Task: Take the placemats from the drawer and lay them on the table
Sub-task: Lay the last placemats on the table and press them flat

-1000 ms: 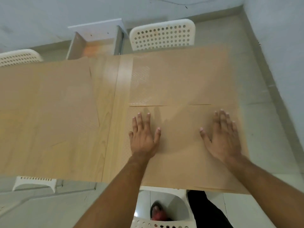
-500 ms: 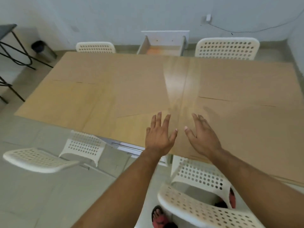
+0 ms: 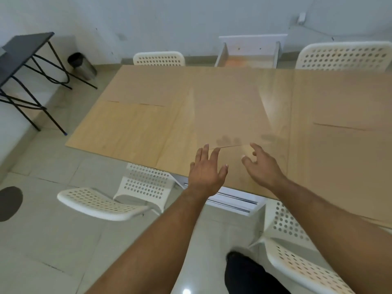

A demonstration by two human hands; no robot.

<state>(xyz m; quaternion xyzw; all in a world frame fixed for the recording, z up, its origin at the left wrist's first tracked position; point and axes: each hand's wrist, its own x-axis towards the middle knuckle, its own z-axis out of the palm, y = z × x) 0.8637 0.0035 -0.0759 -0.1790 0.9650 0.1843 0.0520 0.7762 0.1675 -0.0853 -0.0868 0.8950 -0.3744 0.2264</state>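
**Near-centre placemat: hands over it, contact not confirmed**

Nothing was held in either hand. The left hand (image 3: 206,170) was seen with fingers straight and spread, the right hand (image 3: 263,168) with fingers apart and loosely bent. Both were positioned over the near edge of the table (image 3: 127,128), above the near-centre placemat (image 3: 234,174). Touch could not be confirmed. Finger shadows (image 3: 228,141) were cast further up the surface, so a small gap was judged likely.

The centre placemat (image 3: 222,111) was laid flat just beyond it, with a thin seam visible between the two. The right placemat (image 3: 350,166) was laid alongside. The drawer (image 3: 250,47) stood open beyond the far edge — whether any mats were left inside could not be told.

The step was judged to be squaring and flattening the near-centre mat. Suggested handling:
- Palms to be lowered flat, well apart, so the sheet is pinned at two points.
- Light pressure first — a thin mat on smooth wood was expected to slide.
- The far edge to be butted against the seam, not overlapped.
- The near edge to be kept parallel to the table edge, then swept outward from the middle.
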